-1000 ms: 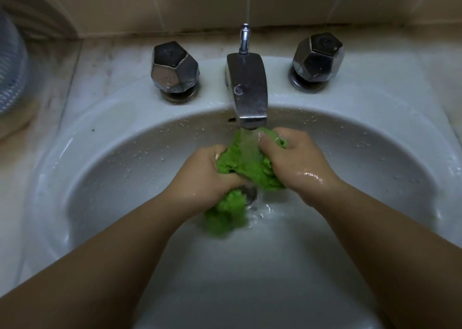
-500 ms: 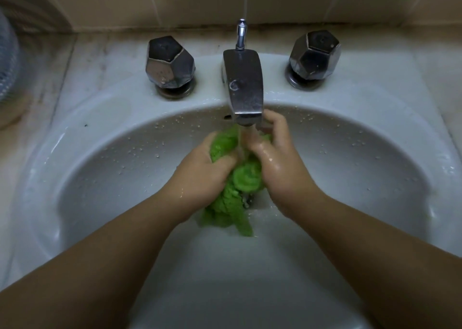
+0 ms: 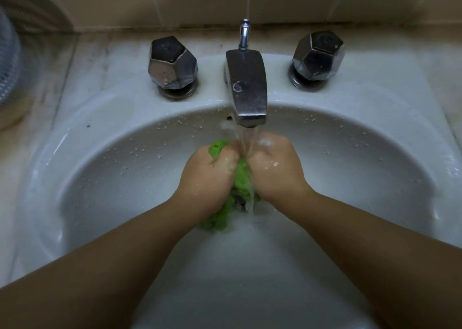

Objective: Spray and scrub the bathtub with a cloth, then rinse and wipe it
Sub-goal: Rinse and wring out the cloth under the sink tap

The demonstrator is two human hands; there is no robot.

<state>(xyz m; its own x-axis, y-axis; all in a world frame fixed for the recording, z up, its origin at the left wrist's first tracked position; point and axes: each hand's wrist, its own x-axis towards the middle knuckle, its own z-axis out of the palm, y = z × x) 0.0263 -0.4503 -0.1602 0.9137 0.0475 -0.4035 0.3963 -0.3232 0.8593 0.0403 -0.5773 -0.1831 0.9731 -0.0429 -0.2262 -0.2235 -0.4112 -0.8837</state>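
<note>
A wet green cloth [image 3: 242,178] is bunched between both my hands inside a white basin [image 3: 105,168]. My left hand [image 3: 208,176] grips its left side, with a tuft showing above the thumb. My right hand [image 3: 277,171] grips its right side, fingers curled. Water runs from the metal spout [image 3: 247,88] down between my hands. The cloth's lower end hangs below my left wrist, over the drain. No bathtub is in view.
Two faceted metal tap handles, the left tap handle [image 3: 172,63] and the right tap handle [image 3: 317,57], flank the spout. A pull rod [image 3: 244,34] rises behind it. Stained counter surrounds the basin. A ribbed grey object [image 3: 8,61] sits at far left.
My hands have closed together around the cloth, squeezing it into a tighter bunch directly under the running water. Less of the cloth shows than before.
</note>
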